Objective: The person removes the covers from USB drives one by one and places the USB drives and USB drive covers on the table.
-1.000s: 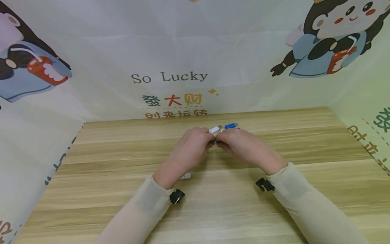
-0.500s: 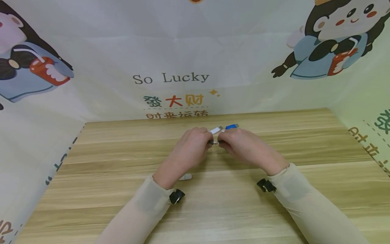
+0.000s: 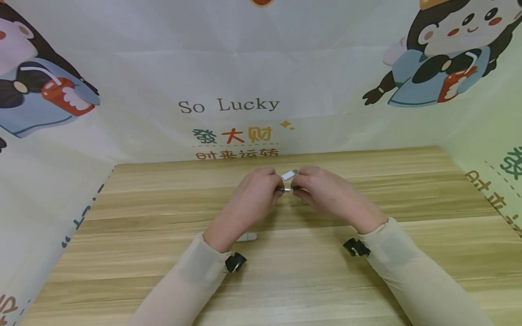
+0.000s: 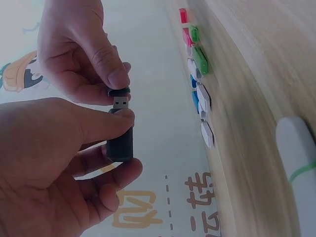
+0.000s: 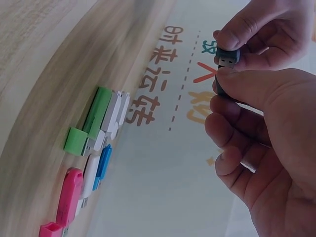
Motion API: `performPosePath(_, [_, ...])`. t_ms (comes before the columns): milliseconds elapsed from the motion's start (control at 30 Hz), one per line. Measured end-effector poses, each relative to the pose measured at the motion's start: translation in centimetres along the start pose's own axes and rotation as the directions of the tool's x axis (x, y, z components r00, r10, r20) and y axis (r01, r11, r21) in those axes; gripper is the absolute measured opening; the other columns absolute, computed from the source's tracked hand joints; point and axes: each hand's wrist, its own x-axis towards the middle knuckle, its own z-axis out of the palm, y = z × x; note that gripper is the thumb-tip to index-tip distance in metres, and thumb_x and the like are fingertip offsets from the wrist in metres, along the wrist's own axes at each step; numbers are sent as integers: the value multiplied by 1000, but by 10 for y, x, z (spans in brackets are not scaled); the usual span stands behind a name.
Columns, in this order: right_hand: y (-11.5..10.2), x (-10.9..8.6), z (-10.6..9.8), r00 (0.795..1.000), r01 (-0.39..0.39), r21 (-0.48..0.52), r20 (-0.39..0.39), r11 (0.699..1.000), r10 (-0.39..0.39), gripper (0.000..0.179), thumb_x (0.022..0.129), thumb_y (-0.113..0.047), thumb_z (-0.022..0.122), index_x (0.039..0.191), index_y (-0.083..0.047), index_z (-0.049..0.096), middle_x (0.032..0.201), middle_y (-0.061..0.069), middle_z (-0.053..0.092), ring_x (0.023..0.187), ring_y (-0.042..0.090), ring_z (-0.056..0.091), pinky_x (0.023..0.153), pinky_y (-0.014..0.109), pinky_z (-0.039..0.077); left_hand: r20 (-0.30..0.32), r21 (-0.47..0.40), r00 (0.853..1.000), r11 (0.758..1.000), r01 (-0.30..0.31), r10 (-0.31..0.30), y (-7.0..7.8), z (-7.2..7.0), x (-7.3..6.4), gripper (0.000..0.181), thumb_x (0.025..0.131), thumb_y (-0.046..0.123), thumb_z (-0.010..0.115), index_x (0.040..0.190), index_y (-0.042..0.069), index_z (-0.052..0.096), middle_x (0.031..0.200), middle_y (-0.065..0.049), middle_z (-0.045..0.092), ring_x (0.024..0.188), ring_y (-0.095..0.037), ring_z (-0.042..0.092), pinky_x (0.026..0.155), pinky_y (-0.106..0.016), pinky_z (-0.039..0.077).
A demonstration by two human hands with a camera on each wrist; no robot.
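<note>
Both hands meet over the far part of the table, working on a black USB flash drive (image 4: pixel 121 143). My left hand (image 3: pixel 256 195) grips the drive's body between thumb and fingers. Its metal connector (image 4: pixel 120 102) shows bare in the narrow gap between the hands. A small black cap (image 4: pixel 118 92) is pinched in the thumb and fingertips of my right hand (image 3: pixel 326 192), right at the connector's end. In the right wrist view the cap is largely covered by the right thumb.
Beyond the hands lie several other drives on the wooden table (image 3: pixel 122 271): a pink drive (image 5: pixel 70 197), a green drive (image 5: pixel 98 112) with its green cap (image 5: pixel 75 141), a blue one (image 5: pixel 103 163) and white ones. A white rounded object with a green line (image 4: pixel 298 163) lies near the left wrist.
The hands were close together and have drawn slightly apart, baring the metal connector between them. My right hand has risen a little and now hides the blue drive in the head view.
</note>
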Motion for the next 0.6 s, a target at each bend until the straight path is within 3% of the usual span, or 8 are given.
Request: performPosePath(600, [2, -1, -3, 1000, -27, 0, 0, 1000, 27, 9, 95, -5, 80, 98, -7, 71, 91, 1, 70, 78, 15, 61, 72, 35, 55, 0, -8, 998, 998, 62, -62, -14, 1, 0, 4, 95, 9, 81, 98, 7, 81, 90, -2, 66, 88, -21, 66, 83, -36, 57])
